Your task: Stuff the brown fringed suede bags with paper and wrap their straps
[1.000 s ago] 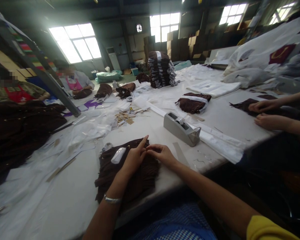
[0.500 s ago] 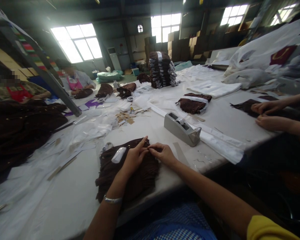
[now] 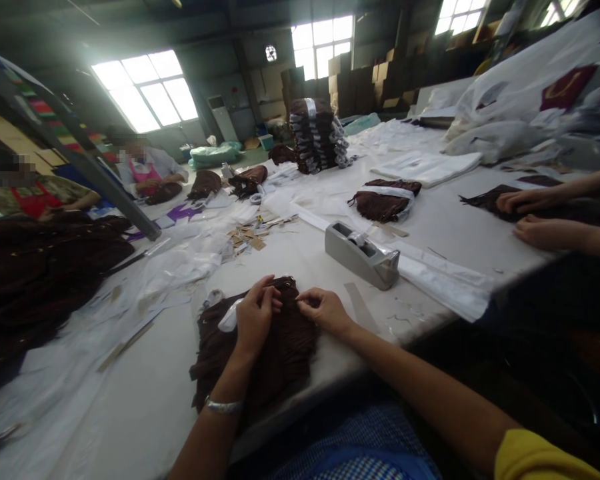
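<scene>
A dark brown fringed bag (image 3: 285, 353) lies flat on the table in front of me. My left hand (image 3: 257, 313) is over its upper part, fingers curled; whatever they may hold is too small to make out. My right hand (image 3: 325, 311) is closed at the bag's upper right edge, thumb and fingertips pinched together, and what is between them does not show. A gap separates the two hands. A white wrapped piece (image 3: 228, 319) on the bag is partly covered by my left hand.
A grey tape dispenser (image 3: 363, 255) stands beyond my right hand, with white plastic sleeves (image 3: 445, 283) beside it. Farther back are a banded brown bundle (image 3: 386, 200) and a tall brown stack (image 3: 317, 137). A co-worker's hands (image 3: 535, 217) work at the right. Brown goods (image 3: 40, 280) heap at left.
My left hand has drawn back to the left, away from my right hand, and its outstretched index finger is now bent. My right hand remains pinched at nearly the same place.
</scene>
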{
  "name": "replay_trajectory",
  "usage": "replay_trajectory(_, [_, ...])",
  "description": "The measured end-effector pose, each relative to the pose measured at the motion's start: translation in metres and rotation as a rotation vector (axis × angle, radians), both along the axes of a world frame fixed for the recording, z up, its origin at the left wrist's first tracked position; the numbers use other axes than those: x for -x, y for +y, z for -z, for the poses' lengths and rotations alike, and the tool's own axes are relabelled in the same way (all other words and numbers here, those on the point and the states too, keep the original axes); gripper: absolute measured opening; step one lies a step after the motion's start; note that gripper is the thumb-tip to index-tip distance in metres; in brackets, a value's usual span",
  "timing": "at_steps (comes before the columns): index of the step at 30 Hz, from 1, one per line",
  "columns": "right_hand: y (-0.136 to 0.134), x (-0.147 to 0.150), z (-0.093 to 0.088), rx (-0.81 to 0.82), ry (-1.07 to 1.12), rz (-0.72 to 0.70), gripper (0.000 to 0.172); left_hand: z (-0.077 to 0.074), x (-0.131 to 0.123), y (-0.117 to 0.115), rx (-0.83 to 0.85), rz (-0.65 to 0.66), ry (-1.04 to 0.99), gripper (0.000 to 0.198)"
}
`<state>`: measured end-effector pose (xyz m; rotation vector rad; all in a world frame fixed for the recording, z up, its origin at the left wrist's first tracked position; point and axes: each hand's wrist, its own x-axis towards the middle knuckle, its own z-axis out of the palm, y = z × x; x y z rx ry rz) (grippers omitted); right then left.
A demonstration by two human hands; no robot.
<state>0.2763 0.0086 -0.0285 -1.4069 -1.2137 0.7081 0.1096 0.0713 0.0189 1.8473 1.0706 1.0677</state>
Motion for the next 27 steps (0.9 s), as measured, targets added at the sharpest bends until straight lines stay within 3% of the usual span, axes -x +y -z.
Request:
replay_trajectory(8, [-0.002,-0.003,-0.003,-0.019,0.164,-0.046,0.024,-0.016,-0.006,-0.002,-0.229,0.158,0.368,0.014])
replay_trajectory(14, [-0.006,-0.001,-0.008,-0.010,0.176,-0.074,0.017,-0.013,-0.010,0.001,-0.049,0.089,0.260,0.019])
replay_trajectory(17, [-0.008,-0.001,-0.010,-0.009,0.095,-0.093,0.010,-0.022,-0.007,0.003,0.088,0.013,0.088,0.031])
replay_trajectory(19, [-0.009,-0.002,-0.012,-0.008,0.079,-0.061,0.010,-0.033,-0.006,0.004,0.170,0.093,0.089,0.045])
replay_trajectory(22, [-0.008,-0.006,-0.013,-0.002,0.171,0.059,0.018,-0.045,-0.008,0.007,0.025,0.161,0.307,0.051])
replay_trajectory(25, [-0.006,-0.011,-0.013,0.021,0.284,0.154,0.028,-0.045,-0.015,0.013,-0.221,0.081,0.630,0.033])
replay_trajectory(27, [-0.005,-0.013,-0.013,0.039,0.278,0.168,0.029,-0.040,-0.019,0.018,-0.241,0.093,0.834,0.025])
